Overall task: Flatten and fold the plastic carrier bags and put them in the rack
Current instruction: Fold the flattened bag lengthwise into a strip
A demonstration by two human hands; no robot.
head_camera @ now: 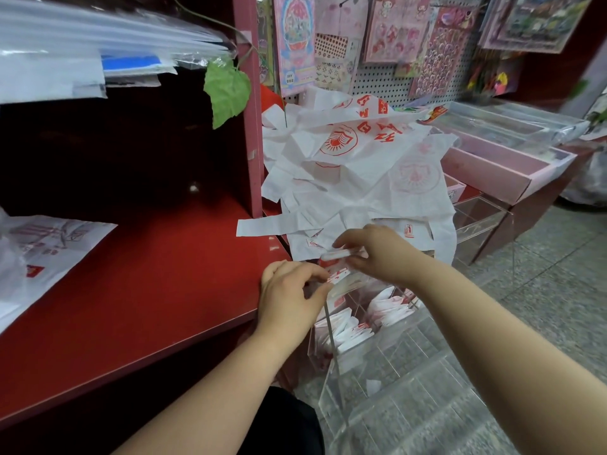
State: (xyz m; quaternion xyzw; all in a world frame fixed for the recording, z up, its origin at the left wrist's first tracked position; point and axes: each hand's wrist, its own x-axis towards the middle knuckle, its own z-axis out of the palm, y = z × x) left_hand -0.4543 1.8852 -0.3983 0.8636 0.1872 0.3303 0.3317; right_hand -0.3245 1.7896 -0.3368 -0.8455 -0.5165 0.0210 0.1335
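Several folded bags (348,328) lie inside the clear rack (389,357).

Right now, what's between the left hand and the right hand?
Head view: a folded carrier bag, white with red print, pinched by the left hand and right hand, above the clear acrylic rack.

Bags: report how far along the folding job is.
Done: several folded bags already stand in the clear rack. In hand: the left hand and right hand pinch one small bag, folded up, over the rack and not yet in. Left: a big pile of loose, unfolded bags behind the hands, plus a flat bag on the red shelf.
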